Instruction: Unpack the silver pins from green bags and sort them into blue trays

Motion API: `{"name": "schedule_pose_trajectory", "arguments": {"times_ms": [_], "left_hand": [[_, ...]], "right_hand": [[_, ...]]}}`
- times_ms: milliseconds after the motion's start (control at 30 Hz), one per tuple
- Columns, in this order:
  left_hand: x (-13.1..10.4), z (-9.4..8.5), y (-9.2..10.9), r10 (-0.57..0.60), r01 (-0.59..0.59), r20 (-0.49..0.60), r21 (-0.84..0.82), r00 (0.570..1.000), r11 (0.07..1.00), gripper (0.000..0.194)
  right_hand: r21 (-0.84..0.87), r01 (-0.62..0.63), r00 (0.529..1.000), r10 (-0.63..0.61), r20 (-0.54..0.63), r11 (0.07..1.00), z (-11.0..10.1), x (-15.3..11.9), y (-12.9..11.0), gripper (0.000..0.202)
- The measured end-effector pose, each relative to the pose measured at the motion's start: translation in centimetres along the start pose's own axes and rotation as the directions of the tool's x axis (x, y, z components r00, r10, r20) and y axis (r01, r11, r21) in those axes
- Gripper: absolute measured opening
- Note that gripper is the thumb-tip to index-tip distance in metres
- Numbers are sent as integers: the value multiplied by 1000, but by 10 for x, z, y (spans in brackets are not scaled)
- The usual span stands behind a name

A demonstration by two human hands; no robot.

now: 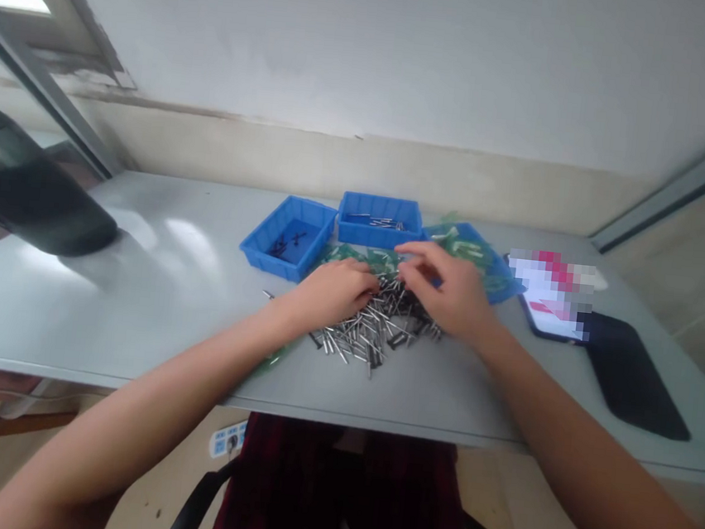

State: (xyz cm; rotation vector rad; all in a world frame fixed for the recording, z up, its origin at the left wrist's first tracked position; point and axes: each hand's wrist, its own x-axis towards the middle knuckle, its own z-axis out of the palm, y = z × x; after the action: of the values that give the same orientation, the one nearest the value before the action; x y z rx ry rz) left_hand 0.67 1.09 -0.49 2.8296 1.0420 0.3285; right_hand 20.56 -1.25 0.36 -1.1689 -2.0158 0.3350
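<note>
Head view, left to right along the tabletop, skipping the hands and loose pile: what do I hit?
Dark bottle, left blue tray, middle blue tray, right blue tray, phone, flat black object.

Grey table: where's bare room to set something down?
Widest: the grey table's left stretch, between the dark container and left blue tray. Narrower: the strip between the fastener pile and the near edge. Crowded: the middle, with left hand and right hand at the pile; the right, with phone and black flat object.
</note>
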Motion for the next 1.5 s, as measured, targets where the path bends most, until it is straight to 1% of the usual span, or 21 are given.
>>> {"name": "schedule_pose_trajectory", "arguments": {"times_ms": [100, 167, 300, 400, 533, 633, 800, 867, 933, 1033, 1100, 1200, 1333, 1500], "left_hand": [[1, 0, -2, 12, -12, -2, -17, 1000, 1000, 23], [2, 1, -2, 9, -9, 4, 2, 1000, 1000, 23], [3, 2, 0, -7, 7, 0, 45, 1000, 999, 21], [2, 2, 3, 2, -2, -7, 46, 1000, 999, 20], [2, 1, 3, -4, 4, -3, 42, 1000, 999, 19], [2, 2, 2, -5, 5, 0, 9, 1000, 1000, 21], [2, 4, 2, 24, -24, -42, -3, 999, 1000, 20], [2, 3, 4, 9, -11, -70, -26, 998, 1000, 19], [2, 1, 5, -21, 13, -127, -69, 992, 998, 15], [2, -4, 6, -70, 40, -234, -131, 970, 991, 12], [2, -6, 6, -101, 55, -277, -169, 955, 984, 12], [2, -7, 7, -121, 55, -308, -215, 944, 975, 11], [3, -7, 8, -92, 6, -342, -245, 935, 970, 13], [3, -8, 9, -63, -45, -340, -300, 938, 953, 12]], "right_hand": [[-115, 111, 991, -102, 82, 987, -1, -2, -1, 20], [-150, 149, 983, -129, 133, 977, 0, -4, 1, 23], [-163, 134, 963, -90, 254, 977, 2, -5, 4, 26], [-177, 110, 953, -53, 299, 978, 2, -4, 4, 27], [-184, 99, 955, -41, 295, 978, 2, -2, 4, 26], [-193, 100, 950, -36, 311, 976, 4, -2, 5, 25], [-191, 91, 940, -21, 340, 977, 5, -2, 6, 25], [-199, 78, 941, -6, 339, 977, 4, -2, 7, 25], [-208, 75, 942, -1, 336, 975, 3, 0, 9, 24], [-205, 85, 940, -11, 340, 975, 5, 0, 10, 22], [-198, 92, 938, -18, 345, 976, 6, 0, 9, 21], [-186, 89, 943, -23, 332, 978, 6, 0, 6, 22], [-160, 87, 957, -38, 286, 983, 2, 0, 4, 25], [-133, 97, 962, -59, 265, 986, 2, 0, 5, 26]]}}
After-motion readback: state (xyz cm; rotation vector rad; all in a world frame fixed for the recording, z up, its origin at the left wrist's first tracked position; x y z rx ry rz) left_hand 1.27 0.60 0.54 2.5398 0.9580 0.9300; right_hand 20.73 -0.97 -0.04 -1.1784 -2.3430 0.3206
